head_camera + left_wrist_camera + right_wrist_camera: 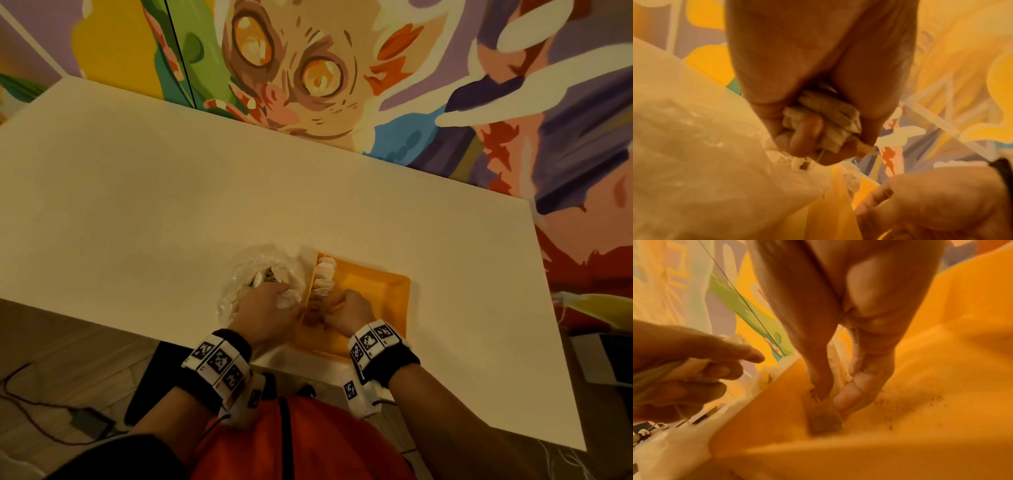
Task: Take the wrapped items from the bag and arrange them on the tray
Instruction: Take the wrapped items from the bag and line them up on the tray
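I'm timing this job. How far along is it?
Early. A few wrapped items already line the tray's left edge. The right hand is setting another item onto the tray floor, and the left hand grips a bunch beside the bag. More items still show inside the bag.

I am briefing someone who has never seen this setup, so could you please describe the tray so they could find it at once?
Start at the white table under the painted wall. Near its front edge, beside the clear plastic bag, lies the tray under the right hand. It is the only bright orange, square thing there, with wrapped items lined along its left rim.
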{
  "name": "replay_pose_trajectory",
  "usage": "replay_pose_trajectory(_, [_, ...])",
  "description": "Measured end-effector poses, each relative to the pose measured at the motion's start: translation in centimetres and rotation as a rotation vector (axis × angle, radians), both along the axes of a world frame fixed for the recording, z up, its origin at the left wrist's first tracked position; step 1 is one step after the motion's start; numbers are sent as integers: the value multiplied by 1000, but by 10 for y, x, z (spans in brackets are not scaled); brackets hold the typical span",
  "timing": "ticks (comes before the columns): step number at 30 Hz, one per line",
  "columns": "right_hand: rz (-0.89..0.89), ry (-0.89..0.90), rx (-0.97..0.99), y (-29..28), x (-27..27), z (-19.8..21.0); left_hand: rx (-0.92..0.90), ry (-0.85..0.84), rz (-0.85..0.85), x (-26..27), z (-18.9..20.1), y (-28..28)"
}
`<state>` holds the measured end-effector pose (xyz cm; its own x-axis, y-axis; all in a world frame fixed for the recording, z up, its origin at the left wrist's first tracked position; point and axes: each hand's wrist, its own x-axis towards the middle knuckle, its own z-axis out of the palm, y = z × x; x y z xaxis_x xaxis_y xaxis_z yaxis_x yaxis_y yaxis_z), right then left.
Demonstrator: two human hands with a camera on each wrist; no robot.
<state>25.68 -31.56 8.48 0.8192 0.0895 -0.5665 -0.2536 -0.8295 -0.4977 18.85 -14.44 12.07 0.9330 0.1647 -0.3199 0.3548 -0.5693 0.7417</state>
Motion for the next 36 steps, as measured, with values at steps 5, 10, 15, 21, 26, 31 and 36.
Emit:
replay_pose_trajectory(5, [-29, -209, 262, 0, -4, 29, -164, -83, 23, -3, 5, 15])
replay_pose_trajectory(10, [107, -148, 588, 19, -14, 55, -203, -116, 16, -7, 11, 14])
replay_pose_trajectory(15, [123, -207, 603, 29, -18, 50, -224, -138, -7, -8, 11, 13])
replay_pose_trajectory(21, [18, -232, 637, 29, -15, 46, -255, -125, -26, -10, 7, 19])
replay_pose_trajectory(26, [-54, -278, 705, 26, -12, 52, -267, -131, -18, -12, 9, 22])
replay_pose_trajectory(31, [-68, -327, 758, 23, -8, 64, -268, -122, 13, -12, 5, 29])
replay_pose_trajectory(36, [89, -353, 640, 14, -4, 75, -309, -232, 90, -9, 13, 30])
